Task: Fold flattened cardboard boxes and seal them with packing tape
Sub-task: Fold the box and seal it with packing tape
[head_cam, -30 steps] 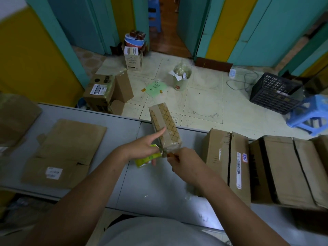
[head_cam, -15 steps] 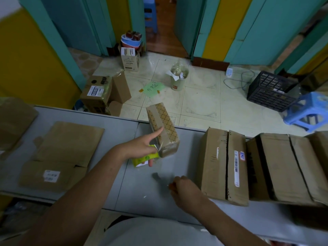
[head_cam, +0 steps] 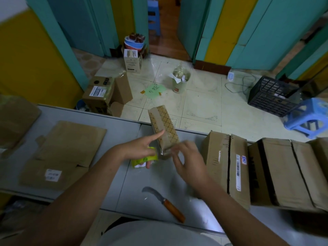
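Left hand [head_cam: 136, 150]: we're gripping the yellow-green tape roll [head_cam: 144, 158], lower fingers curled round it, index finger [head_cam: 156, 136] stretched out straight and pressing on the left face of the patterned box [head_cam: 165, 125].

We're holding the patterned box mid-table, long axis running near to far. Its far end is tilting up and reaching over the far table edge, and its near end is sitting between our two hands. Shiny clear tape is showing on that near end, just right of the roll.

Right hand [head_cam: 190, 158]: we're touching the near end of the box with the fingertips, fingers spread. The hand is motion-blurred, so we can't tell whether we're pinching the tape or just pressing it. It's holding nothing else.

A knife [head_cam: 165, 201] with a curved blade and a wooden handle is lying on the grey table [head_cam: 110, 183], near side, apart from both hands.

Flattened cardboard [head_cam: 71, 142] is lying to the left on the table. Folded boxes [head_cam: 276, 171] are sitting in a row on the right, touching each other.

On the far floor, a black crate [head_cam: 271, 96] and a blue stool [head_cam: 308, 116] are standing at the right, and a green sheet [head_cam: 155, 89] is lying beyond the box.
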`<state>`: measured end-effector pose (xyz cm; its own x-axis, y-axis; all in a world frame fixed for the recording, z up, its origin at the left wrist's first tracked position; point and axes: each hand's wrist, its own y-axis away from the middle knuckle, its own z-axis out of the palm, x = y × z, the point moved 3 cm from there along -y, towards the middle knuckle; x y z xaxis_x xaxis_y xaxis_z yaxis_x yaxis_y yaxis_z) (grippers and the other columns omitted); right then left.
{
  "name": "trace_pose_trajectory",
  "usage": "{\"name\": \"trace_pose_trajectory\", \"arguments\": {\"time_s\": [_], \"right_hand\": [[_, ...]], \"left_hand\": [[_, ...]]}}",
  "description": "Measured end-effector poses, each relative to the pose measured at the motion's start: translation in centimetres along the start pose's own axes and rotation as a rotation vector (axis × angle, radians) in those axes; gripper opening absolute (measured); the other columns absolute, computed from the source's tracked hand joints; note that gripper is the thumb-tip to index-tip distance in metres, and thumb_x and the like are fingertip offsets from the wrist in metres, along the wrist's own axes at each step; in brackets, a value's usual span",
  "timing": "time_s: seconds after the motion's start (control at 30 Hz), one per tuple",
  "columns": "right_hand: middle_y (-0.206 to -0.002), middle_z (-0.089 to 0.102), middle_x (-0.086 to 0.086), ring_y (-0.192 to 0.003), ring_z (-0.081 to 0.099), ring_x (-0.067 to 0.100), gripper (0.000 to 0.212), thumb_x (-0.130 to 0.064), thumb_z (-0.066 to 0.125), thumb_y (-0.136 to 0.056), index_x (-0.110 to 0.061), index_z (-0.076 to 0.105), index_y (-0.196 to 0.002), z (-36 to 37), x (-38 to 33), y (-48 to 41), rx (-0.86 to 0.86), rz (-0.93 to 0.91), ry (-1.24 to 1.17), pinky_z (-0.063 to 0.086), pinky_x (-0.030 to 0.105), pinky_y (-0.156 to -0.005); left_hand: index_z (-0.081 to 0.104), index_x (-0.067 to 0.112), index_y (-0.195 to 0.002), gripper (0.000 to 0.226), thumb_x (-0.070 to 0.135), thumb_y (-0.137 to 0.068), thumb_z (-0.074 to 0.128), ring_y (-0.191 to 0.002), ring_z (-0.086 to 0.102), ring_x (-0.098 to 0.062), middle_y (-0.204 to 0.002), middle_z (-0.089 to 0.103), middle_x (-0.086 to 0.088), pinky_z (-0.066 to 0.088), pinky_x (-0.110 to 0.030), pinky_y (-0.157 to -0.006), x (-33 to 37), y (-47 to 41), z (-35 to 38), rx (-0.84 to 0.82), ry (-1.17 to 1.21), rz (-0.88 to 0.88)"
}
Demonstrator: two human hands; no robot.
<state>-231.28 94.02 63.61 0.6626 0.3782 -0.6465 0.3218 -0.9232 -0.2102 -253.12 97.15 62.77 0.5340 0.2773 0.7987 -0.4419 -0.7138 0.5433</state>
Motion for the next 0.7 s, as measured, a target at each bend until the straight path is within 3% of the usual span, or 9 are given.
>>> {"name": "trace_pose_trajectory", "arguments": {"time_s": [0.07,0.17,0.27,0.37,0.47,0.53,0.63,0.7], "right_hand": [[-0.113,0.059,-0.005,-0.106,0.054,0.013,0.020,-0.022,0.069,-0.093,-0.021,0.067,-0.112,-0.3,0.0,-2.8,0.052,-0.026,0.014,0.048,0.032,-0.090],[-0.123,0.054,-0.010,-0.111,0.053,0.013,0.038,-0.041,0.070,-0.089,-0.027,0.062,-0.123,1.7,1.3,-4.7,-0.089,0.072,0.058,0.051,0.041,-0.094],[-0.127,0.049,-0.016,-0.112,0.058,0.013,0.043,-0.053,0.066,-0.086,-0.032,0.059,-0.123,3.0,1.9,-4.4,-0.105,0.110,0.024,0.055,0.045,-0.093],[-0.130,0.051,-0.015,-0.118,0.054,0.012,0.047,-0.053,0.068,-0.085,-0.030,0.060,-0.125,3.1,2.0,-4.0,-0.049,0.122,0.066,0.051,0.044,-0.099],[-0.131,0.051,-0.013,-0.120,0.049,0.011,0.056,-0.059,0.068,-0.083,-0.028,0.059,-0.128,3.4,1.6,-4.0,-0.034,0.130,0.147,0.047,0.038,-0.100],[-0.130,0.050,-0.012,-0.119,0.048,0.011,0.060,-0.064,0.066,-0.080,-0.027,0.058,-0.127,3.6,1.3,-4.1,-0.022,0.141,0.187,0.047,0.035,-0.096],[-0.127,0.050,-0.009,-0.117,0.047,0.013,0.062,-0.064,0.067,-0.076,-0.025,0.058,-0.124,4.0,1.1,-4.2,0.000,0.138,0.246,0.047,0.034,-0.093],[-0.124,0.051,-0.007,-0.115,0.049,0.015,0.060,-0.059,0.069,-0.074,-0.024,0.058,-0.122,4.2,1.0,-4.2,0.027,0.133,0.273,0.048,0.036,-0.092]], "left_hand": [[0.009,0.064,-0.159,0.092,0.008,-0.100,0.053,-0.081,0.078,-0.039,-0.128,0.067,-0.033,0.059,-0.067,-0.088,-0.1,-0.2,-0.1,0.004,-0.014,0.010],[0.008,0.066,-0.158,0.095,0.009,-0.098,0.054,-0.083,0.079,-0.036,-0.141,0.061,-0.028,0.058,-0.063,-0.094,0.1,0.0,0.0,0.017,-0.040,0.039],[0.006,0.073,-0.154,0.097,0.015,-0.098,0.059,-0.084,0.079,-0.030,-0.145,0.059,-0.024,0.059,-0.059,-0.095,-0.4,0.8,0.1,0.117,-0.078,0.062],[-0.005,0.076,-0.150,0.101,0.022,-0.100,0.063,-0.096,0.078,-0.019,-0.119,0.072,-0.006,0.061,-0.046,-0.089,-1.6,1.9,0.2,0.249,-0.234,0.085],[-0.014,0.073,-0.151,0.104,0.031,-0.100,0.066,-0.114,0.073,-0.028,-0.095,0.077,0.001,0.061,-0.048,-0.088,-3.7,2.3,0.5,0.320,-0.391,0.058],[-0.016,0.071,-0.151,0.104,0.034,-0.099,0.066,-0.106,0.074,-0.033,-0.090,0.077,-0.006,0.061,-0.054,-0.085,-4.7,2.3,0.6,0.345,-0.419,0.039],[-0.015,0.071,-0.152,0.104,0.034,-0.099,0.066,-0.077,0.076,-0.021,-0.109,0.074,-0.020,0.061,-0.055,-0.083,-5.0,2.3,0.7,0.387,-0.415,0.036],[-0.014,0.070,-0.152,0.104,0.034,-0.098,0.066,-0.073,0.075,-0.019,-0.112,0.072,-0.024,0.061,-0.055,-0.083,-5.0,2.2,0.9,0.399,-0.419,0.043]]}}
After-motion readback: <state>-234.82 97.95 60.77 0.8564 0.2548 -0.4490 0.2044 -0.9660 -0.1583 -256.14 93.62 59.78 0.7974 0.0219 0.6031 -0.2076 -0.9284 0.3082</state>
